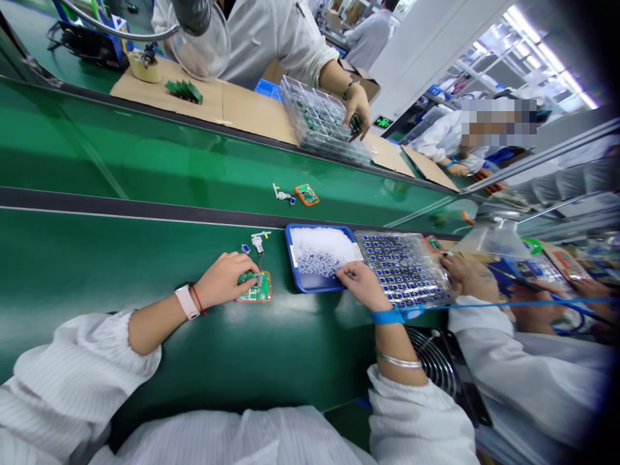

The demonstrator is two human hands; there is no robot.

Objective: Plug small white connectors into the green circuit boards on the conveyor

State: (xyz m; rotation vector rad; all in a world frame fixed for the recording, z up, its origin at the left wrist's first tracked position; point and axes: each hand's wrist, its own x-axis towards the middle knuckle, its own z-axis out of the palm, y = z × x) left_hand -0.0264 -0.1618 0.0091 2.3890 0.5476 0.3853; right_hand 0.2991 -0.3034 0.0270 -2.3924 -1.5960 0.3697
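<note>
My left hand (225,279) rests on a green circuit board in an orange frame (262,288), its thumb and fingers holding the board's left side against the bench. A thin wire runs from the board up to a small white part with a yellow tip (258,245), with a small blue square part (245,248) beside it. My right hand (363,283) is at the right edge of a blue tray (317,285) of small white pieces (320,248). Its thumb and index finger are pinched together over the pieces; anything between them is too small to make out.
Right of the blue tray lies a clear tray of blue square parts (404,268). A co-worker's hand (469,278) is just beyond it. Across the conveyor, another person's hand (357,113) is at stacked clear trays (314,119). Another orange-framed board (307,194) lies on the belt.
</note>
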